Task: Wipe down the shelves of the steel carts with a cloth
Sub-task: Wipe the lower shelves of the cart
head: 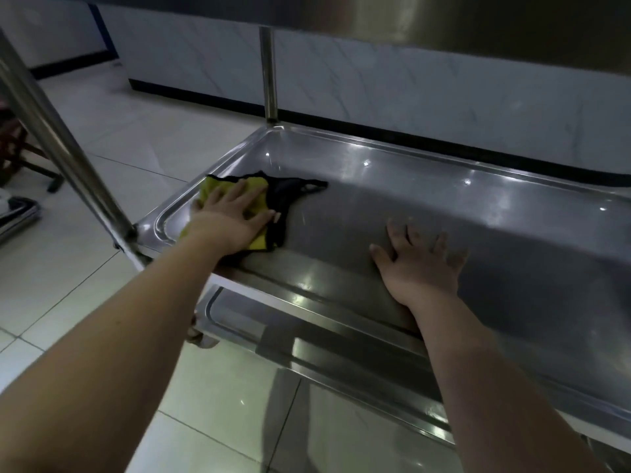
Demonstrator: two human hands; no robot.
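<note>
1. The middle shelf of the stainless-steel cart (444,199) is a shallow tray with a raised rim and rounded corners. It runs from the lower left towards the right edge of the view.
2. The yellow cloth with black edging and a black reverse side (218,187) lies crumpled on this shelf at its left end, just beside the left rim. Part of the black side trails out to the right.
3. The left hand (228,216) lies flat on top of the cloth, fingers straight and together, pressing it onto the steel rather than clutching it.
4. The right hand (420,264) rests palm-down on the bare shelf near the front rim, well apart from the cloth. Its fingers are spread and straight, and it holds nothing.
5. A round steel post (61,141) rises from the front left corner, and another post (269,73) rises from the rear left corner.
6. The underside of the upper shelf (444,22) crosses the top of the view.
7. A lower steel shelf (307,336) shows beneath the front rim.
8. The cart stands on pale glossy floor tiles (102,124), near a marble-patterned wall with a black baseboard (375,80).
</note>
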